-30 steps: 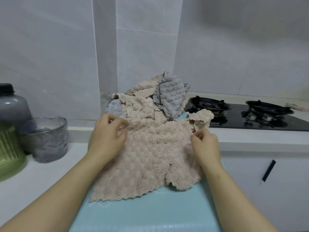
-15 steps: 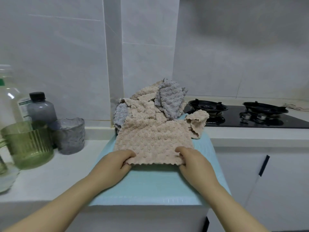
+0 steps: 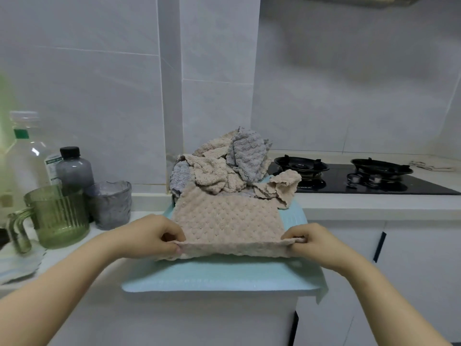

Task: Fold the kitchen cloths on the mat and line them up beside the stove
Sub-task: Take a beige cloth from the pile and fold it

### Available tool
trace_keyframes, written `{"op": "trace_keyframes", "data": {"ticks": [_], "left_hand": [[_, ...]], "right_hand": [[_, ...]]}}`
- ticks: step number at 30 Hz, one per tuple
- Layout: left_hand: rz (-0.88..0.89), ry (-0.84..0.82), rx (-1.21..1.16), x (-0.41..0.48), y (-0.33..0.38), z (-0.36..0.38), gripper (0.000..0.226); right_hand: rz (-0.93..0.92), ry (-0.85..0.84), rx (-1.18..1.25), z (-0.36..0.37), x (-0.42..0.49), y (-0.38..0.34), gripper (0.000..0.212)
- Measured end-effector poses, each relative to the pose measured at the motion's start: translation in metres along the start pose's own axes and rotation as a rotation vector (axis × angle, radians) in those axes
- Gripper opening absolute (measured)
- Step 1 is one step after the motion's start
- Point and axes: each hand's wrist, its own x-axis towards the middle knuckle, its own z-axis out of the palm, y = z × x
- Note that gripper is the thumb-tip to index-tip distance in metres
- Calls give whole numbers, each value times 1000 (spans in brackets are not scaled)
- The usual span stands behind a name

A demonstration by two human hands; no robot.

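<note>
— White counter, grey tile behind. What are your fingers doing?

— Fingers point(image 3: 174, 248) of my left hand point(image 3: 152, 237) pinch the near left corner of the beige cloth point(image 3: 229, 218), thumb on top. My right hand point(image 3: 316, 242) pinches the near right corner the same way.

— What changed?

— Half a second ago that edge lay low on the mat point(image 3: 219, 275) under my hands. Now it is lifted and pulled taut between them. I'd say the first fold is starting: this edge should travel over toward the far one.

— And the cloth itself?

— Fluffy and dimpled. Its far half lies flat on the mat, and its back edge runs under the heap point(image 3: 224, 171) of beige and grey cloths. That heap sits at the mat's far end, just beside the stove point(image 3: 349, 181). I see none folded yet.
</note>
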Motion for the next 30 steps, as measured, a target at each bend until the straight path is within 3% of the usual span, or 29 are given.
{"op": "trace_keyframes", "data": {"ticks": [6, 9, 11, 13, 15, 19, 23, 30], "left_hand": [[-9, -283, -199, -23, 14, -13, 21], [-24, -315, -285, -26, 16, -18, 13], [-56, -264, -316, -24, 13, -20, 7], [-108, -212, -366, -20, 4, -23, 17], [-152, -125, -439, -13, -3, -25, 20], [-249, 188, -572, 14, -18, -20, 17], [-345, 445, -645, 53, -32, -7, 15], [-409, 527, -316, 107, -54, 4, 10]], "right_hand": [[60, -174, 68, -9, -26, -10, 7], [97, -192, 168, -13, -31, -12, 13], [137, -148, 249, -14, -28, -8, 6], [172, -91, 306, -14, -22, -3, 15], [192, 14, 334, -11, -14, 2, 10], [263, 254, 430, -1, 15, 11, 25], [305, 450, 308, 11, 50, 15, 12], [375, 486, 78, 22, 104, 20, 10]]}}
